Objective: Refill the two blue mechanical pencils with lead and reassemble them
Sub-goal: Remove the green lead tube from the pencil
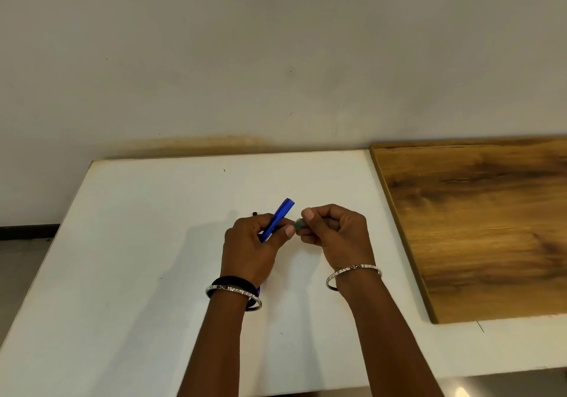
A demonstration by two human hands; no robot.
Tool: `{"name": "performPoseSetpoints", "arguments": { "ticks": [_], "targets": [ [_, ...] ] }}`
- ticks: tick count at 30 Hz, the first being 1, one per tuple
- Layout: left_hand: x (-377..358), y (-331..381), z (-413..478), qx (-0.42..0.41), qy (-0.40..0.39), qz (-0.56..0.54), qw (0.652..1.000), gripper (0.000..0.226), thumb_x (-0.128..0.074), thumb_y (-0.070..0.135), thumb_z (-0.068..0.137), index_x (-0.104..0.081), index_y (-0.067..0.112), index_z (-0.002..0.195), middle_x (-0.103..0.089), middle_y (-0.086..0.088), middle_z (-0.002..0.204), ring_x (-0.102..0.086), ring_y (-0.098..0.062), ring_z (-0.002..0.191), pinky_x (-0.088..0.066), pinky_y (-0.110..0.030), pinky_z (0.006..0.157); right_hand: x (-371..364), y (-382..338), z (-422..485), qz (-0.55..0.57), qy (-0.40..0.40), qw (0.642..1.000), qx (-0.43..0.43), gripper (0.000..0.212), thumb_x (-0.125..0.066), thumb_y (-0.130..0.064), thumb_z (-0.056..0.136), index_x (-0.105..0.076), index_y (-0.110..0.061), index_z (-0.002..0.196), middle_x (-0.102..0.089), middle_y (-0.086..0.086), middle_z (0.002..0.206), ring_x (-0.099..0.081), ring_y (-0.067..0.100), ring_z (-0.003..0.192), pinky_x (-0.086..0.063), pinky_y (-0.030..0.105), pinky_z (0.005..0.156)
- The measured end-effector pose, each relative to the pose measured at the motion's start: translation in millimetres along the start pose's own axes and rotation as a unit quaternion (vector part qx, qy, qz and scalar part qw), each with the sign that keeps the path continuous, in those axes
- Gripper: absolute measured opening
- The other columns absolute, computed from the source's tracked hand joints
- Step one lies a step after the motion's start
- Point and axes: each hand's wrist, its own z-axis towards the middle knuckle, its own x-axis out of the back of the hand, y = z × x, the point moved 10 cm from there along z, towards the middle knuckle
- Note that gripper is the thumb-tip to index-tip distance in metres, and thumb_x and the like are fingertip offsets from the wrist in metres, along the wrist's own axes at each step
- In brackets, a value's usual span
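Observation:
My left hand (254,243) grips a blue mechanical pencil (280,217) above the white table (138,243), its upper end tilted up and to the right. A dark tip (254,213) pokes out behind that hand's fingers. My right hand (333,232) is curled, and its thumb and fingers pinch a small grey piece (299,224), perhaps a lead case, which the left thumb also touches. A bit of blue (258,290) shows under my left wrist; I cannot tell what it is. A second pencil is not clearly in view.
A brown wooden board (478,221) lies on the right part of the table. A pale wall stands behind the table's far edge. The table's left edge drops off to the floor (18,258).

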Motion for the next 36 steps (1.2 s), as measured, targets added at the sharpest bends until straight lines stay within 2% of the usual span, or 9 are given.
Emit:
{"name": "performPoseSetpoints", "arguments": {
  "ticks": [4, 6, 8, 12, 20, 24, 27, 32, 36],
  "targets": [
    [2.8, -3.5, 0.4, 0.005, 0.012, 0.002, 1.0, 0.012, -0.073, 0.04, 0.078, -0.075, 0.029, 0.083, -0.068, 0.003, 0.072, -0.059, -0.017, 0.071, -0.044, -0.023, 0.06, 10.2, -1.0, 1.4, -0.016, 0.034, 0.999, 0.004, 0.013, -0.07, -0.017, 0.085, -0.07, -0.005, 0.087, -0.075, 0.009, 0.075, -0.073, 0.019, 0.066, -0.059, 0.023, 0.062],
    [4.3, -5.2, 0.8, 0.012, 0.019, -0.002, 1.0, 0.012, -0.072, 0.04, 0.079, -0.074, 0.029, 0.083, -0.07, 0.002, 0.075, -0.061, -0.018, 0.075, -0.045, -0.025, 0.062, 17.9, -5.2, 1.7, -0.134, 0.068, 0.988, 0.04, 0.008, -0.072, -0.021, 0.083, -0.071, -0.013, 0.081, -0.072, 0.002, 0.07, -0.07, 0.013, 0.06, -0.057, 0.019, 0.06],
    [5.5, -6.6, 1.3, 0.019, 0.024, -0.004, 1.0, 0.012, -0.071, 0.04, 0.079, -0.073, 0.029, 0.083, -0.069, 0.003, 0.075, -0.061, -0.017, 0.074, -0.046, -0.026, 0.062, 15.1, -5.0, 2.4, -0.23, 0.063, 0.969, 0.063, 0.006, -0.073, -0.022, 0.082, -0.074, -0.016, 0.08, -0.071, 0.001, 0.067, -0.068, 0.013, 0.058, -0.059, 0.027, 0.065],
    [5.1, -8.5, 2.3, 0.024, 0.026, 0.01, 0.999, 0.015, -0.069, 0.041, 0.081, -0.072, 0.027, 0.086, -0.067, 0.008, 0.075, -0.059, -0.013, 0.072, -0.045, -0.024, 0.062, -5.1, 4.3, 0.0, -0.384, 0.007, 0.921, 0.062, 0.013, -0.074, -0.025, 0.08, -0.075, -0.017, 0.09, -0.074, 0.003, 0.085, -0.067, 0.018, 0.077, -0.054, 0.029, 0.078],
    [3.6, -11.8, 2.7, 0.025, 0.022, 0.026, 0.999, 0.026, -0.062, 0.05, 0.082, -0.071, 0.027, 0.092, -0.069, 0.006, 0.076, -0.063, -0.016, 0.076, -0.046, -0.022, 0.066, -2.5, 6.2, -1.4, -0.423, 0.036, 0.905, 0.028, 0.022, -0.076, -0.03, 0.079, -0.065, -0.015, 0.091, -0.069, 0.003, 0.083, -0.058, 0.014, 0.068, -0.043, 0.022, 0.066],
    [4.1, -9.6, 2.7, 0.02, 0.023, 0.032, 0.999, 0.026, -0.062, 0.051, 0.082, -0.071, 0.027, 0.088, -0.068, 0.009, 0.072, -0.062, -0.013, 0.073, -0.042, -0.017, 0.063, 10.0, -6.7, -1.8, -0.29, 0.091, 0.951, 0.054, 0.013, -0.068, -0.026, 0.087, -0.068, -0.014, 0.085, -0.071, 0.001, 0.075, -0.068, 0.014, 0.062, -0.059, 0.03, 0.064],
    [1.1, -8.5, 3.0, 0.01, 0.01, 0.038, 0.999, 0.022, -0.064, 0.05, 0.08, -0.073, 0.032, 0.089, -0.069, 0.009, 0.076, -0.061, -0.012, 0.074, -0.045, -0.022, 0.065, 9.8, -1.5, 0.2, -0.138, 0.05, 0.989, 0.009, 0.013, -0.068, -0.024, 0.087, -0.072, -0.012, 0.088, -0.072, 0.003, 0.071, -0.07, 0.014, 0.058, -0.061, 0.03, 0.066],
    [-1.0, -3.9, 1.4, -0.007, 0.003, 0.051, 0.999, 0.025, -0.067, 0.049, 0.078, -0.074, 0.031, 0.093, -0.063, 0.014, 0.071, -0.054, -0.008, 0.065, -0.043, -0.023, 0.064, -5.4, 8.2, -2.0, -0.045, -0.037, 0.998, -0.03, 0.01, -0.069, -0.012, 0.085, -0.075, -0.008, 0.092, -0.075, 0.015, 0.081, -0.072, 0.023, 0.068, -0.06, 0.034, 0.076],
    [17.2, 4.9, 0.3, -0.012, 0.066, -0.004, 0.998, 0.022, -0.075, 0.044, 0.072, -0.073, 0.031, 0.09, -0.071, 0.013, 0.08, -0.063, -0.006, 0.075, -0.046, -0.016, 0.067, -10.0, 15.3, -8.6, 0.083, -0.062, 0.99, -0.097, 0.014, -0.065, -0.001, 0.086, -0.071, 0.005, 0.097, -0.072, 0.023, 0.086, -0.069, 0.024, 0.071, -0.06, 0.026, 0.071]
  ]
}}
